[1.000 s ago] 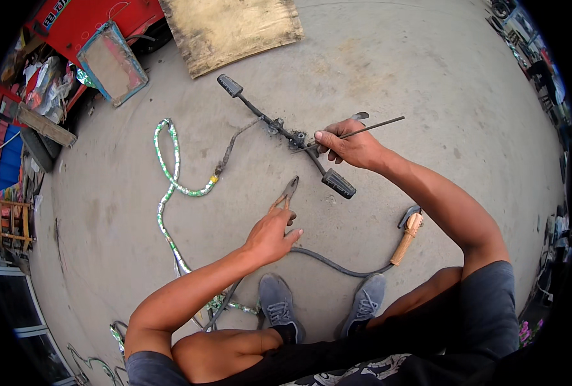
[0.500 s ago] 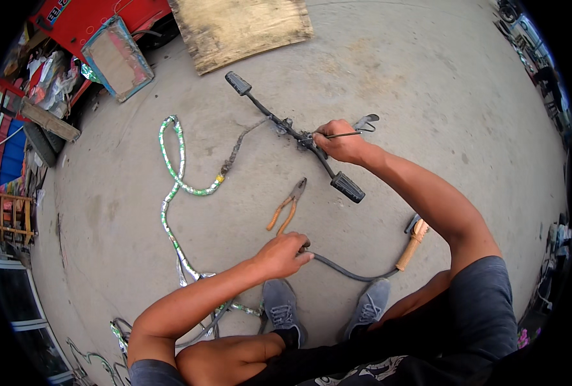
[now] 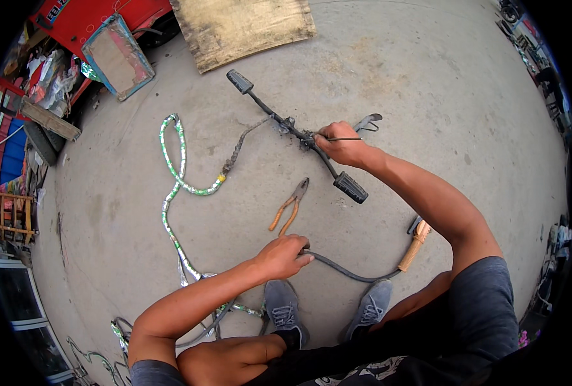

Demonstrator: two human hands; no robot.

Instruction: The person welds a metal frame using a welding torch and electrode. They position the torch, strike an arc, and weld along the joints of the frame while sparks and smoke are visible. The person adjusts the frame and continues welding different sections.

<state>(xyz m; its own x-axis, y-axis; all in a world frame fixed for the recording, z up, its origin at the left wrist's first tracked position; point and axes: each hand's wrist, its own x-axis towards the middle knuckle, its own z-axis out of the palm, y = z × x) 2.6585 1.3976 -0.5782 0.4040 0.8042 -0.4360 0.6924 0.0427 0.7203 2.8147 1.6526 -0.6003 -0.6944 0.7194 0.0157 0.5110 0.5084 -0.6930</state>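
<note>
A black metal bar (image 3: 261,101) with a ribbed pedal at each end lies on the concrete. My right hand (image 3: 338,145) grips a thin metal rod (image 3: 353,139) at the bar's central joint. Orange-handled pliers (image 3: 292,202) lie below the bar. My left hand (image 3: 286,254) has its fingers closed on a dark cable (image 3: 337,266), which runs to a wooden-handled electrode holder (image 3: 412,248) at the right. A hose (image 3: 165,212) wrapped in silver and green loops at the left; its grey, crusted end (image 3: 233,156) reaches the bar.
A plywood sheet (image 3: 244,26), a framed board (image 3: 115,58) and a red vehicle (image 3: 67,26) are at the upper left, beside piled scrap (image 3: 47,83) and tyres (image 3: 41,145). My feet (image 3: 282,302) are at the bottom; cables (image 3: 93,357) lie at lower left.
My left hand has let go of the pliers and moved down onto the dark cable. My right hand has brought the rod lower, against the bar's joint.
</note>
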